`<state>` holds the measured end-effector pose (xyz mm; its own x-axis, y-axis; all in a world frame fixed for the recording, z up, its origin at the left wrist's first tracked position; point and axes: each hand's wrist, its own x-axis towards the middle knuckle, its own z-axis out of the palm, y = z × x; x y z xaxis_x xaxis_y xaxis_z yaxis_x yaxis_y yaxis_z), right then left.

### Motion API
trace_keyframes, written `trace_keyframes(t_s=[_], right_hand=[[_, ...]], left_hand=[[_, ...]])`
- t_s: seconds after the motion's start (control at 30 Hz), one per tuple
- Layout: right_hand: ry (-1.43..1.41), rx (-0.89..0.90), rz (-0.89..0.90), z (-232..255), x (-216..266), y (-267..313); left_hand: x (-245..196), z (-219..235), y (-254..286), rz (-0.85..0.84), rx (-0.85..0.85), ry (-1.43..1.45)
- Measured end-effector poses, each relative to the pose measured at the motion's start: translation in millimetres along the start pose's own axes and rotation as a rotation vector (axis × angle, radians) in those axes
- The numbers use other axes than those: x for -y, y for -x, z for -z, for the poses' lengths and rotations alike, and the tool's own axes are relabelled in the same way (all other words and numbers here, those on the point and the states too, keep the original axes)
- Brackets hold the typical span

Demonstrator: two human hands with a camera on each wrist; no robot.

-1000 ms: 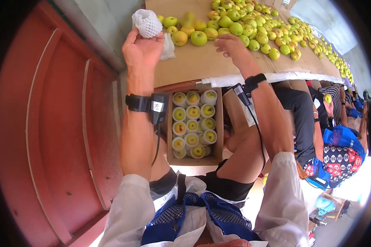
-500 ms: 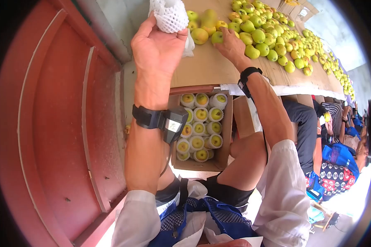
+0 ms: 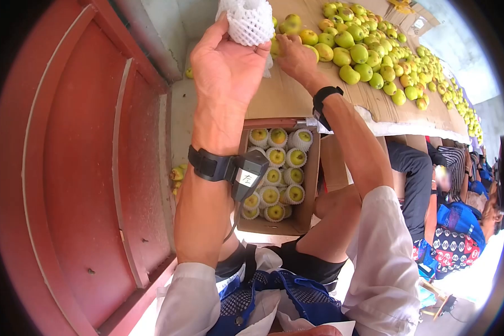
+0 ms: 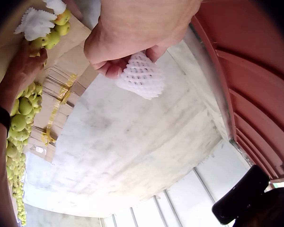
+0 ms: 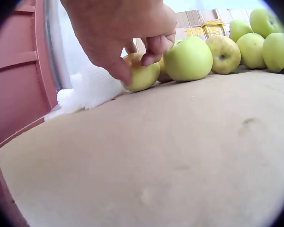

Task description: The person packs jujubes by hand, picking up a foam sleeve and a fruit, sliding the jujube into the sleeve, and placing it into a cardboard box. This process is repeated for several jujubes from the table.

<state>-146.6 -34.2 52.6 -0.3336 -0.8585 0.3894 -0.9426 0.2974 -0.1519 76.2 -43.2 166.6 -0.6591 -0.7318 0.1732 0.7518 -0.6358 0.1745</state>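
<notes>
My left hand [image 3: 228, 73] holds up a white foam net sleeve [image 3: 251, 23], its mouth spread by the fingers. In the left wrist view the sleeve [image 4: 141, 78] tapers below the fingertips. Over the cardboard-topped table, my right hand [image 3: 298, 59] has its thumb and fingers around a yellow-green apple [image 5: 146, 77], which sits on the cardboard in the right wrist view. A greener apple [image 5: 189, 59] lies right beside those fingers. Below the table edge, an open carton [image 3: 307, 215] contains several apples in foam nets [image 3: 275, 157].
A large heap of loose apples [image 3: 369, 56] spreads along the table [image 3: 297, 101] to the right. More white foam sleeves [image 5: 90, 90] lie at its left end. A red door [image 3: 67, 168] stands close on the left. Other people sit along the right, near a patterned bag [image 3: 453, 249].
My right hand has moved from above the table down to the apples, then left past one to another, and now grips it. My left hand keeps holding the foam sleeve.
</notes>
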Motion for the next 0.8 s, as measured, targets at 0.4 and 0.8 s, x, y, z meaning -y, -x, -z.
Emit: trace_keyframes(t_s=[0.4,0.8], right_hand=[[-0.278,-0.179,-0.040,-7,-12,7],[-1.978,0.262,-0.416,50,-45,36]], left_hand=[[6,4,-2,-0.042,0.049,0.021],[-2,-10,1,-0.073,-0.039,-0.002]])
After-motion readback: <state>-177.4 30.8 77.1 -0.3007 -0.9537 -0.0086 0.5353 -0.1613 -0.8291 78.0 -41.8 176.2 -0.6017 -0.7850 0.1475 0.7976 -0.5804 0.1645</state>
